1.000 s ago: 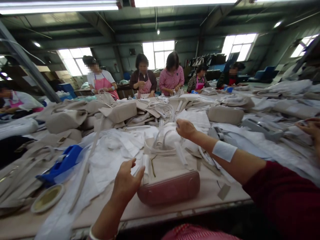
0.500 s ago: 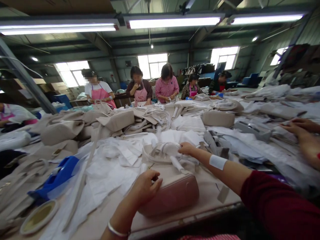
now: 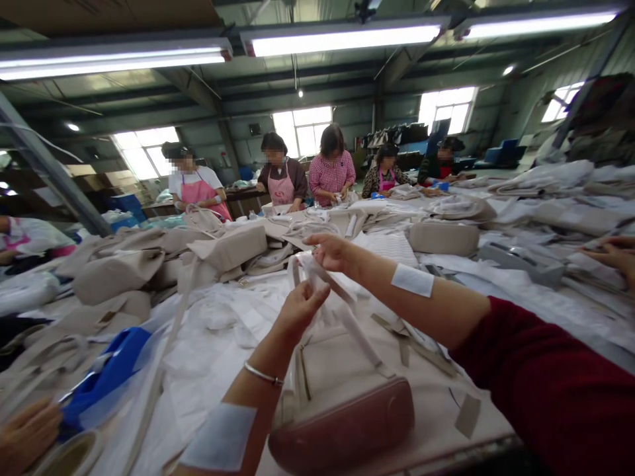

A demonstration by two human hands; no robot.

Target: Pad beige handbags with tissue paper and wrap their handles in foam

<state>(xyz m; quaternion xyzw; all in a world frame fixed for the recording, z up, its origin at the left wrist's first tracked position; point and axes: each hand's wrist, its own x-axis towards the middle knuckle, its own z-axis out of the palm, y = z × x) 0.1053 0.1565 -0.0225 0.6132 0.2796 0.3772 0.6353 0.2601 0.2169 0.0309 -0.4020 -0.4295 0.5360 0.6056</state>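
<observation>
A beige handbag (image 3: 342,430) lies on the table right in front of me, its near side in brownish-pink shadow. Its handle (image 3: 358,338), partly wrapped in white, rises from the bag toward my hands. My left hand (image 3: 302,307) is closed round the upper part of the handle. Just above it, my right hand (image 3: 330,252) pinches the top of the same handle, with the forefinger stretched out to the left. An open zipper (image 3: 303,373) shows at the bag's left side. The fingers' exact grip is partly hidden.
Left of me lie a blue tape dispenser (image 3: 106,373) and a tape roll (image 3: 69,456), with another person's hand (image 3: 30,430) beside them. A grey dispenser (image 3: 520,261) and a co-worker's hand (image 3: 612,254) are at right. Beige bags (image 3: 233,248) and white wrapping (image 3: 208,337) cover the table.
Both hands have come together above the bag, lifting its handle upright. My left hand has left the bag's top edge. Another person's hand has appeared at the lower left.
</observation>
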